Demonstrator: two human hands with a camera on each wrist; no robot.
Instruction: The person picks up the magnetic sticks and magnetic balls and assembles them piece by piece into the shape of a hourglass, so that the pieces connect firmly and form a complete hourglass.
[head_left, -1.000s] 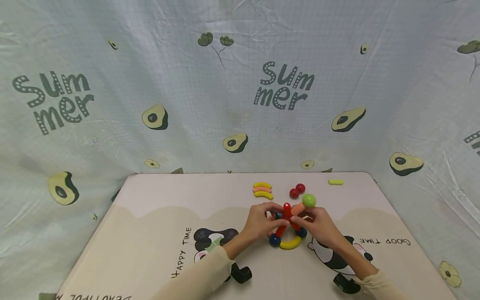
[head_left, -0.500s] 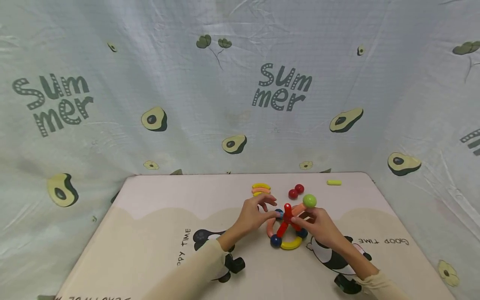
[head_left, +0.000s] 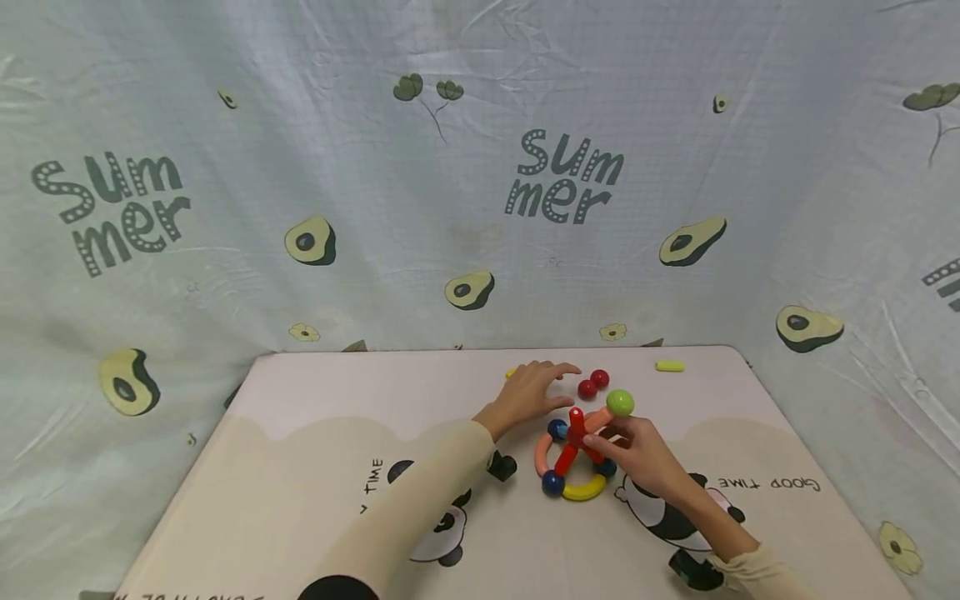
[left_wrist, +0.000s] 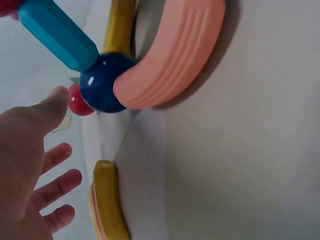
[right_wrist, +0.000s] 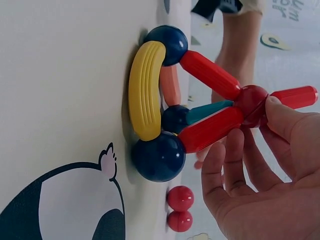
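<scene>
imo it all hinges on the left hand [head_left: 527, 393] vs the near red ball [head_left: 587, 389]. in the head view that ball sits just right of the left fingertips, abt level w/ the gap btwn thumb n index, so it'd prob only need a short slide right, no big wrist turn. fingers there are spread n empty. can't tell if they touch the ball or how high they hang over the desk [head_left: 300, 392] tbh. ball's round so no long axis to match, but it touches the far red ball [head_left: 600, 378] n the pair runs away n to the right, so the near one's the easier grab imo.

right hand [head_left: 641, 446] is further from them n busy anyway: thumb n fingers pinch the stick-and-ball build [head_left: 575, 436] up by its red middle ball [right_wrist: 251, 106], prob to steady it. build stands on the desk, closer to the person than the loose balls, w/ its dark blue balls [head_left: 553, 483] at the bottom. fyi a yellow curved stick [left_wrist: 108, 200] lies near the left fingers too, mostly hidden in the head view, so don't bump it.
</scene>
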